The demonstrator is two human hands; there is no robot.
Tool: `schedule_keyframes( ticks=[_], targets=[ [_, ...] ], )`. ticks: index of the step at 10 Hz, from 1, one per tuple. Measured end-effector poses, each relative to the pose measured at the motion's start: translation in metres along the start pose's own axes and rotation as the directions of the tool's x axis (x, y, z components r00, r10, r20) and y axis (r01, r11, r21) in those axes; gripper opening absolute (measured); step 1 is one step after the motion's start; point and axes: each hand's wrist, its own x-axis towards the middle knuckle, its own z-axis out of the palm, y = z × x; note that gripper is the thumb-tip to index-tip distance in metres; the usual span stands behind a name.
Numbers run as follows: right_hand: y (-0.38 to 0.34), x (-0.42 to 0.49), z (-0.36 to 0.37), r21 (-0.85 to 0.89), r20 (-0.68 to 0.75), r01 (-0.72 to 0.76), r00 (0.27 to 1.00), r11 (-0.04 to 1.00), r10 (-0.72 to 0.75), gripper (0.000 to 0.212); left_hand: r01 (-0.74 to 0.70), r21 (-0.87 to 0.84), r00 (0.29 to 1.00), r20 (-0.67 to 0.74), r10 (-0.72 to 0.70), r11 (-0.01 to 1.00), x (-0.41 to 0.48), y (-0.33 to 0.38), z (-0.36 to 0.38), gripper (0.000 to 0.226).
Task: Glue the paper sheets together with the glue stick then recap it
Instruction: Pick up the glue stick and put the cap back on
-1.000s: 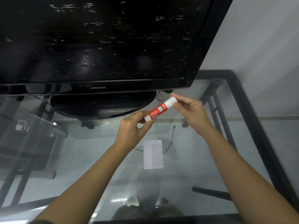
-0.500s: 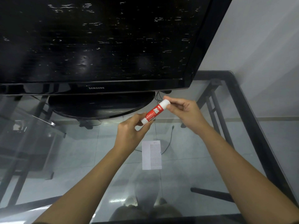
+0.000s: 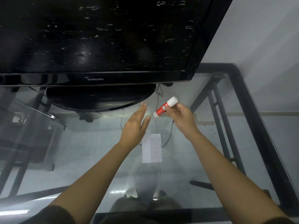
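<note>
Left hand has let go of glue stick, now spread flat, empty, just beside it. Right hand pinches stick, cap on. Paper on glass below hands. Next: grip cap firmly, pull straight.

A large black flat-screen television stands on its rounded black base at the far side of the black-framed glass table, filling the upper left of the view. In front of the base, a small white lined paper sheet lies flat on the glass near the middle. Above the sheet, the left hand is on the left and the right hand on the right, slightly apart. The red-and-white capped glue stick sits in the right hand, tilted, between the two hands and the base. A grey wall rises to the right of the television, behind the table's far right corner.
</note>
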Motion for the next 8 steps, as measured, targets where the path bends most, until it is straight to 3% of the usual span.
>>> schedule_keyframes(
  ticks=[1, 2, 5, 8],
  targets=[
    [0.024, -0.006, -0.006, -0.195, -0.002, 0.063, 0.998, 0.979, -0.065, 0.007, 0.135, 0.121, 0.989, 0.049, -0.141, 0.983, -0.014, -0.031, 0.015, 0.052],
    [0.045, -0.01, -0.012, -0.296, 0.022, 0.096, 0.995, 0.95, -0.094, 0.015, 0.141, 0.313, 0.977, 0.108, -0.183, 0.939, -0.028, -0.059, 0.024, 0.054],
    [0.062, -0.014, -0.011, -0.404, 0.051, 0.14, 0.99, 0.904, -0.131, 0.027, 0.092, 0.51, 0.943, 0.232, -0.24, 0.855, -0.044, -0.088, 0.04, 0.057],
    [0.062, -0.012, -0.013, -0.401, 0.069, 0.118, 0.993, 0.908, -0.099, 0.031, 0.094, 0.492, 0.948, 0.221, -0.229, 0.865, -0.041, -0.089, 0.041, 0.057]
  ],
)
